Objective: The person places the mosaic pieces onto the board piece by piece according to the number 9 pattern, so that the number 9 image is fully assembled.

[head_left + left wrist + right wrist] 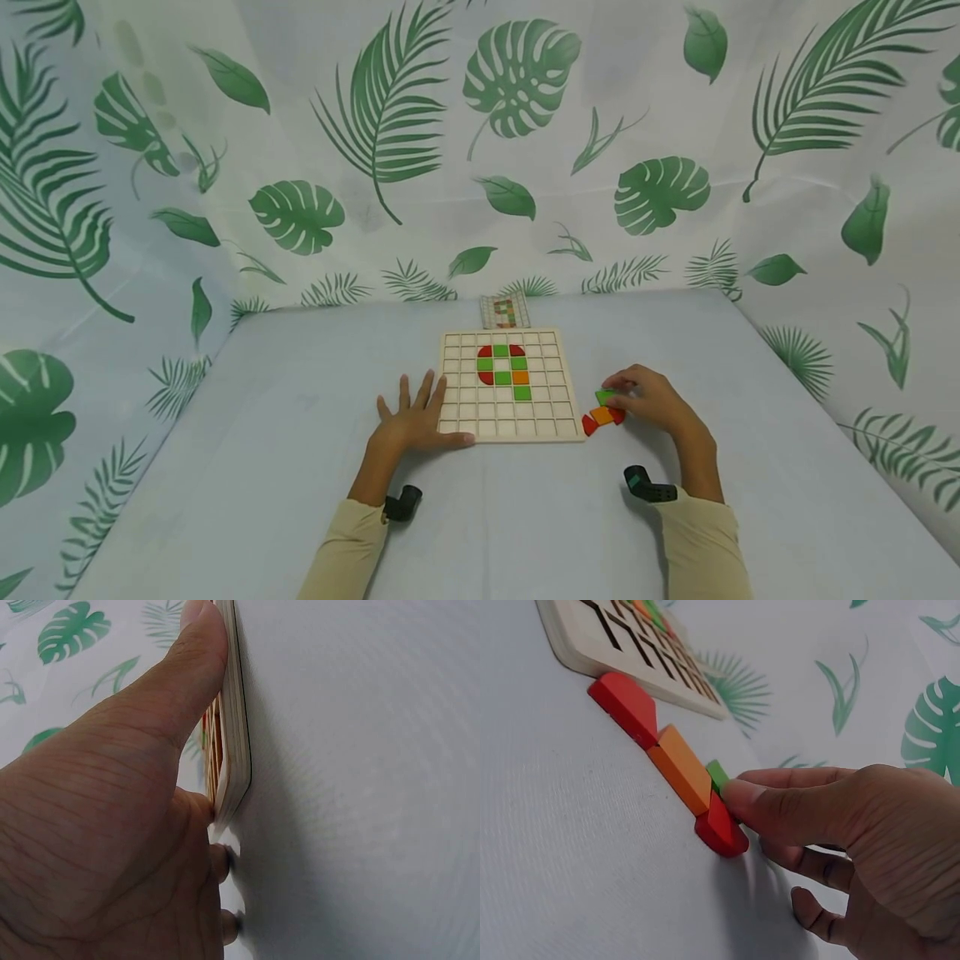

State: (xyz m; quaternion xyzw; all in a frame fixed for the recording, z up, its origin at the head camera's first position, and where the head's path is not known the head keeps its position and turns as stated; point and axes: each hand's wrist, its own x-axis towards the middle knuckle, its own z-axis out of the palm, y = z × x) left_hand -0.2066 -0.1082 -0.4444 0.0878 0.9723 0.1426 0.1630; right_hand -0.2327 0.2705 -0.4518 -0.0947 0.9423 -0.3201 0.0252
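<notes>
A square wooden grid board [495,421] lies on the table, with red, green and orange blocks set in some of its cells. My left hand [411,425] rests at its left front corner with fingers spread, the thumb [196,656] along the front edge. To the right of the board, my right hand [651,402] pinches a green block [717,775] between thumb and forefinger. Beside that block lie an orange block [679,769], a red rounded block [624,707] touching the board's corner, and another red rounded block [722,827] under the fingertips.
Behind the board stands a small pattern card [505,311] showing a similar coloured figure on a grid. A pale cloth [300,400] covers the table. Leaf-printed curtains [420,233] surround it at the back and sides.
</notes>
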